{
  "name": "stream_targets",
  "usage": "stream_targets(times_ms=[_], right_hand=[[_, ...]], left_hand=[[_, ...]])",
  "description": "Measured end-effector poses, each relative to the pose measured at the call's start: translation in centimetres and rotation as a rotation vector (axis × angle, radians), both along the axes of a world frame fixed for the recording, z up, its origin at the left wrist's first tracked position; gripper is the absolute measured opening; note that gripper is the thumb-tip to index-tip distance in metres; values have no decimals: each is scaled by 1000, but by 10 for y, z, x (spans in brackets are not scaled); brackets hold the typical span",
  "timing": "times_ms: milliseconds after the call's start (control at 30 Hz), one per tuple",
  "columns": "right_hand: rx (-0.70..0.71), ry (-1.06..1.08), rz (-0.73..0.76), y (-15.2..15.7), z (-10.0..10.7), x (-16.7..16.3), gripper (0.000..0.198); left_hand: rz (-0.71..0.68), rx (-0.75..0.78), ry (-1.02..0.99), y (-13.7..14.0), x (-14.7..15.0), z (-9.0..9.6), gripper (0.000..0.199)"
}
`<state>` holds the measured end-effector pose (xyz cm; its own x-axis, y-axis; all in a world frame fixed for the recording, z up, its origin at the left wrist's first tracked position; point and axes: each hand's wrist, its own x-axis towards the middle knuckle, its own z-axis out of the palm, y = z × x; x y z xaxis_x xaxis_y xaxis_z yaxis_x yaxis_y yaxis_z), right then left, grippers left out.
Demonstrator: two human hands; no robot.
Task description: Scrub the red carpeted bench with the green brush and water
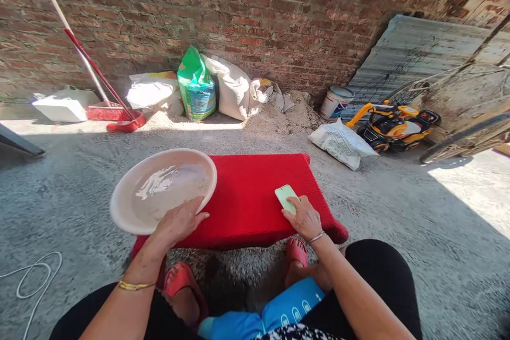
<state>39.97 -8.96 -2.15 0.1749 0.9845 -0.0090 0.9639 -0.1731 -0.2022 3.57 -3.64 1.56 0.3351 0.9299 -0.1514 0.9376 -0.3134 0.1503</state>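
Note:
A round, pale plastic basin with clear water in it stands at the left end of a low table covered with a red cloth. My left hand grips the basin's near right rim, with fingers over the edge and the thumb outside; the fingertips are partly hidden. On the right part of the cloth, my right hand has its thumb and fingers around the sides of a light green smartphone. The phone appears to lie on or just above the cloth.
Along the brick wall stand a broom and a red dustpan, a green bag, a white sack and a bucket. A toy excavator is at right. A white cable lies on the floor at left.

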Motion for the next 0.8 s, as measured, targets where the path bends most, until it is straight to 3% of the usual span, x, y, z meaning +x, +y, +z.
stream_targets(times_ms=[100, 267, 367, 433, 500, 633, 733, 800], right_hand=[[-30, -15, -61, 5, 0, 29, 41], [-60, -139, -445, -18, 14, 114, 48], [13, -93, -460, -34, 18, 113, 51], [99, -4, -294, -42, 14, 79, 50], [140, 85, -31, -48, 9, 23, 45], [88, 163, 505, -58, 1, -103, 33], [57, 98, 711, -55, -2, -170, 32], [37, 43, 754, -49, -3, -188, 32]], left_hand=[[9, -13, -17, 0, 1, 3, 43], [26, -53, 5, -3, 5, 10, 44], [27, -30, -10, -7, 7, 13, 39], [20, -13, -29, -9, 9, 14, 36], [22, -13, -43, -9, 10, 15, 34], [51, -80, -83, -5, 9, 17, 37], [56, -106, -136, -3, 6, 18, 43], [41, -99, -162, -3, 5, 17, 44]])
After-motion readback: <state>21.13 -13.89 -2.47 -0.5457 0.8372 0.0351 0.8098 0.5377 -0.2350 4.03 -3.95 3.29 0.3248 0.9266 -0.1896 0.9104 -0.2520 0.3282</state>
